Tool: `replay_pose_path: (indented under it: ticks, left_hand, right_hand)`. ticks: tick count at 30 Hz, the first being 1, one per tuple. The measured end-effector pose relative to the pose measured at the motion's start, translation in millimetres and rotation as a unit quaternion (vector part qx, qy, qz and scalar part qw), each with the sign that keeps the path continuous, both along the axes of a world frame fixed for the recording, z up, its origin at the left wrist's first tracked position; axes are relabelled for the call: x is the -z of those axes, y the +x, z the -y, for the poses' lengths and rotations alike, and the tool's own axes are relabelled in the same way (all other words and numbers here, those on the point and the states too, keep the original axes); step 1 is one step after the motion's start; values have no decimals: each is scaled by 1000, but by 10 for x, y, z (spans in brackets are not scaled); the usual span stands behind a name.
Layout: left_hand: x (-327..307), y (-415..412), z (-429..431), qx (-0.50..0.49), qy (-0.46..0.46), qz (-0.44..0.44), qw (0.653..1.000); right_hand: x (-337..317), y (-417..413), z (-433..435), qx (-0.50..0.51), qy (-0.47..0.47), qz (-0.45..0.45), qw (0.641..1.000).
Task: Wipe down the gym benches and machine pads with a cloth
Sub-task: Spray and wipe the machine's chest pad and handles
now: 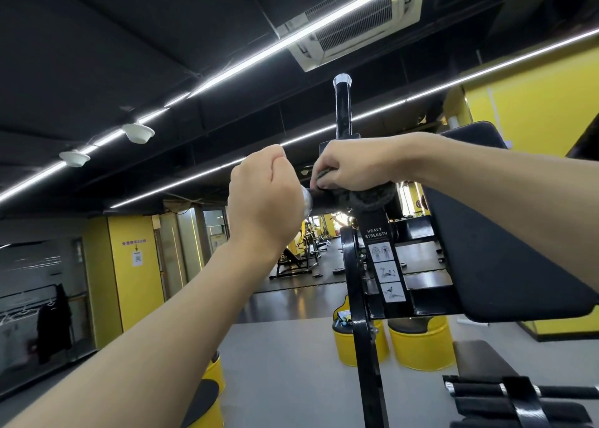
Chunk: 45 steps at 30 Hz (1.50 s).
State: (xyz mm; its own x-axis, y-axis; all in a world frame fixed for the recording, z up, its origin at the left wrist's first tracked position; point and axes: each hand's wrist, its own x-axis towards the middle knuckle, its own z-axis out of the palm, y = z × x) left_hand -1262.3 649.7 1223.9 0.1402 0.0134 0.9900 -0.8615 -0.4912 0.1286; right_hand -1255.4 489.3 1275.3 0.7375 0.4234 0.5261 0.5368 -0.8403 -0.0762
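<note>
A black machine frame stands before me, with a horizontal handle bar at head height and an upright handle above it. My left hand is closed in a fist at the bar's chrome end cap. My right hand presses a dark grey cloth around the bar, just right of the left hand. A large black back pad tilts down on the right, under my right forearm.
A grey platform lies below, with yellow drum stools beside the frame's post. Black roller pads sit at the lower right. Yellow walls, weight benches and a dark coat on a rail lie further off.
</note>
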Motion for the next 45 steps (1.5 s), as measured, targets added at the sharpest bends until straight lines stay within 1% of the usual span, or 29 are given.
replay_pose_path:
  ticks: [3,4,5,6,8,12,15,18,20,21,23,24,26,29,31,32,33,34,35,36,37,38,39,41,42,43,45]
  left_hand:
    - [7,-2,-8,-5,1,7,1000]
    - [6,-1,-9,-5,3,7,1000]
    - [7,-1,-12,-5,6,8,1000]
    - [9,-1,-17,-7,7,9,1000]
    - [5,-1,-18,-15,14,9,1000]
    - [-9,20,-16,-24,4,3,1000]
    - [-6,31,-17,-20,4,3,1000]
    - [-8,19,-22,-20,-1,16,1000]
    - [-5,6,-25,-21,4,23,999]
    - [-5,0,-24,-22,9,23,999]
    - [-4,-9,-29,-28,10,18,999]
    - [-4,-14,-27,-32,10,16,999]
    - [-8,-14,-20,-34,13,13,999]
    - [-12,-2,-22,-35,9,16,999]
    - [-5,6,-23,-30,11,17,999]
    - [-3,8,-24,-27,12,21,999]
    - [-2,11,-25,-27,12,26,999]
    - [-4,7,-24,-27,12,30,999]
    - [-4,3,-23,-27,12,31,999]
    - [-7,0,-23,-27,12,30,999]
    - [-9,-3,-21,-27,12,28,999]
    - [-6,2,-23,-28,13,27,999]
    - [-5,-2,-22,-27,11,26,999]
    - [-4,1,-20,-22,8,22,999]
    - [-5,1,-19,-19,7,22,1000]
    - [-4,3,-18,-15,9,24,1000]
    - [-13,14,-21,-2,16,27,999]
  right_hand:
    - [8,-175,11,-54,35,0,998]
    - [26,-168,32,-58,50,2,997]
    - [40,-137,38,-44,46,23,998]
    - [46,-81,31,-16,22,48,998]
    - [71,26,-12,32,-25,58,997]
    - [39,6,-111,49,-66,77,994]
    - [31,-185,-148,5,-62,90,994]
    - [34,-448,-198,-85,-24,88,992]
    - [28,-477,-176,-101,-24,111,988]
    - [33,-427,-147,-88,-21,127,988]
    - [66,-276,-110,-29,-33,141,989]
    - [91,-216,-110,-2,-46,136,990]
    - [132,-151,-134,7,-57,122,991]
    - [116,-234,-180,-13,-59,132,989]
    - [131,-355,-146,-51,-46,129,989]
    - [151,-409,-107,-87,-18,113,990]
    - [194,-444,-59,-130,30,89,987]
    - [258,-438,3,-167,88,76,979]
    - [327,-383,71,-187,149,86,967]
    - [393,-284,142,-182,205,111,955]
    - [467,-152,201,-160,265,129,942]
    - [560,16,242,-128,331,127,926]
    - [644,201,273,-95,404,105,904]
    - [784,607,324,-31,543,45,838]
    - [826,797,345,-12,596,20,803]
    - [853,951,349,-11,642,-9,767]
    - [826,1149,295,-55,710,-60,699]
